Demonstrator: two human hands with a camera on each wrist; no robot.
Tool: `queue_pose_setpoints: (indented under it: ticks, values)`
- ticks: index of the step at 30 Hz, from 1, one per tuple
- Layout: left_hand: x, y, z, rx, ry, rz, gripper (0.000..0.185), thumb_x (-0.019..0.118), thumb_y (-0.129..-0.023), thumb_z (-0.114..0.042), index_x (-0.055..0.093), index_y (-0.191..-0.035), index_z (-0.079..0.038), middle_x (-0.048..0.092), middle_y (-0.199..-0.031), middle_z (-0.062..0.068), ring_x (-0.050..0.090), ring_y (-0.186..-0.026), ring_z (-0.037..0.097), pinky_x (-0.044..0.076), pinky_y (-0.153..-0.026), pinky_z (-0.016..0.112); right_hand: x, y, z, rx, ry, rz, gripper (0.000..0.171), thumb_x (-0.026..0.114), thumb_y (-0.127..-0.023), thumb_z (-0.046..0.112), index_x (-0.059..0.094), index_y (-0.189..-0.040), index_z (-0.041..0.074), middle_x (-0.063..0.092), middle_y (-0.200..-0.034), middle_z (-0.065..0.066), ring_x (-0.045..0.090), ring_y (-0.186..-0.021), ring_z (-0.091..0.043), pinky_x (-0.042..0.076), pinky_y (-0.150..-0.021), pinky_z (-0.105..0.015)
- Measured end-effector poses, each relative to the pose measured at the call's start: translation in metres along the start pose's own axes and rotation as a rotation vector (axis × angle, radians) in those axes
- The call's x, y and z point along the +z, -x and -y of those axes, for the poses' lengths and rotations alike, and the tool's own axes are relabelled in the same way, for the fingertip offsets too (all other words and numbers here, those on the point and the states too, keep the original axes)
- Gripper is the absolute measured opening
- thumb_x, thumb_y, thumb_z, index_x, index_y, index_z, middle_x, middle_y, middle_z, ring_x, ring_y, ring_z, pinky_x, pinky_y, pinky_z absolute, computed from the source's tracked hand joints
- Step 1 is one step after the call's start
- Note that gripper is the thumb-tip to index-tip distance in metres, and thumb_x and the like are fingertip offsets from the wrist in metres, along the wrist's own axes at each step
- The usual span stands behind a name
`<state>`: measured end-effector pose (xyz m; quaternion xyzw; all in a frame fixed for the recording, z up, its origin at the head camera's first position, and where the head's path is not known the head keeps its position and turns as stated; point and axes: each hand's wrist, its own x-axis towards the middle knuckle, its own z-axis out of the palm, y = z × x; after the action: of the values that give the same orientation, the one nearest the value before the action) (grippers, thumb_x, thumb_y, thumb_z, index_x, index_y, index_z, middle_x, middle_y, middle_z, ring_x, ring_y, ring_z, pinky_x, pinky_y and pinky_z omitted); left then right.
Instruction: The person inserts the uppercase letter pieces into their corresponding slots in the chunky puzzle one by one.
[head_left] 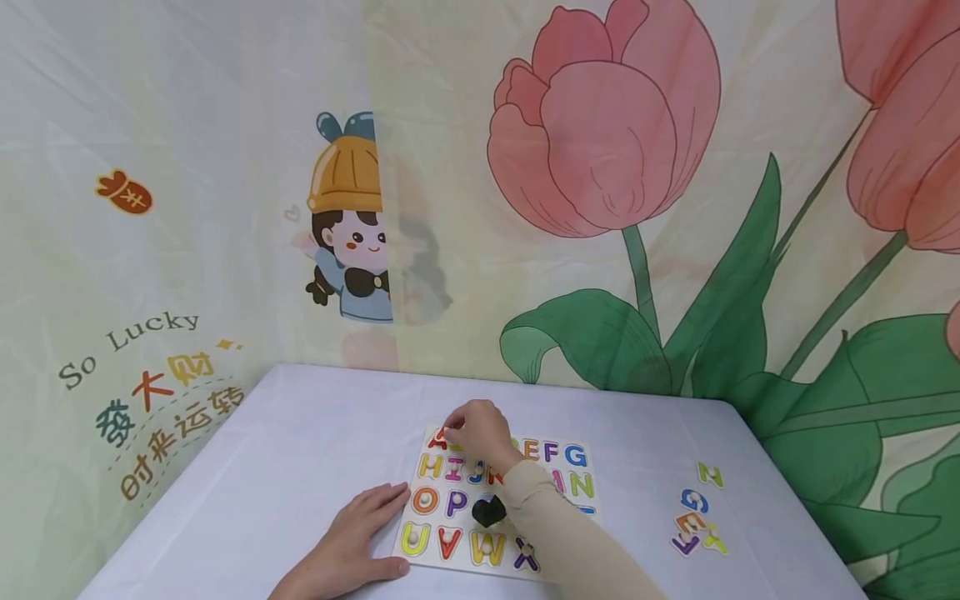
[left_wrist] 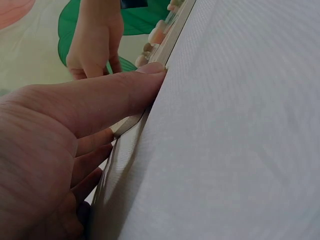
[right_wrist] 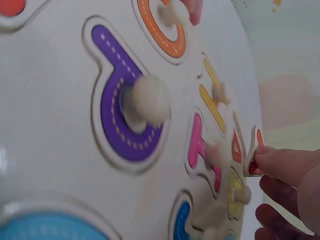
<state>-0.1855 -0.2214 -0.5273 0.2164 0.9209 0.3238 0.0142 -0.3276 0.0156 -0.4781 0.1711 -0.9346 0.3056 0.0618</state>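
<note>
Pinching a red letter piece [right_wrist: 254,150] w/ thumb and fingers, right hand [head_left: 480,433] holds it tilted at the top-left corner of the alphabet puzzle board [head_left: 420,546]. Left hand [head_left: 352,542] lies flat, fingers straight, on the tabletop [head_left: 300,433], fingertips touching the board's left edge. Loose letters [head_left: 697,521] lie well apart, to the board's right.
</note>
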Motion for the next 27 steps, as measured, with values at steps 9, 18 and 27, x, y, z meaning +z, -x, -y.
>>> queue_pose_setpoints:
  ticks: [9, 18, 27]
  values:
    - [0.0, 0.0, 0.001, -0.028, 0.016, 0.025, 0.1, 0.086, -0.079, -0.058, 0.051, -0.158, -0.01, 0.043, -0.166, 0.01, 0.033, -0.153, 0.045, 0.025, -0.118, 0.076, 0.02, -0.004, 0.004, -0.003, 0.019, -0.004, 0.006, 0.084, -0.092, 0.021, 0.086, -0.094, 0.016, 0.073, -0.082, 0.011, 0.059, -0.076, -0.004, 0.052, -0.072, -0.025]
    - [-0.001, 0.0, -0.001, -0.019, 0.01, 0.024, 0.099, 0.086, -0.08, -0.058, 0.051, -0.158, -0.009, 0.044, -0.166, 0.01, 0.034, -0.152, 0.044, 0.026, -0.117, 0.076, 0.016, 0.002, 0.009, -0.022, 0.026, 0.023, 0.01, 0.082, -0.094, 0.019, 0.085, -0.101, 0.014, 0.07, -0.083, 0.009, 0.056, -0.076, -0.005, 0.05, -0.071, -0.025]
    - [-0.001, 0.001, -0.003, -0.019, 0.017, 0.015, 0.099, 0.086, -0.079, -0.056, 0.051, -0.158, -0.009, 0.043, -0.166, 0.009, 0.033, -0.153, 0.045, 0.027, -0.117, 0.076, -0.06, 0.028, -0.029, -0.113, 0.03, 0.052, 0.023, 0.081, -0.095, 0.017, 0.081, -0.118, 0.012, 0.074, -0.103, -0.002, 0.064, -0.095, -0.017, 0.055, -0.083, -0.035]
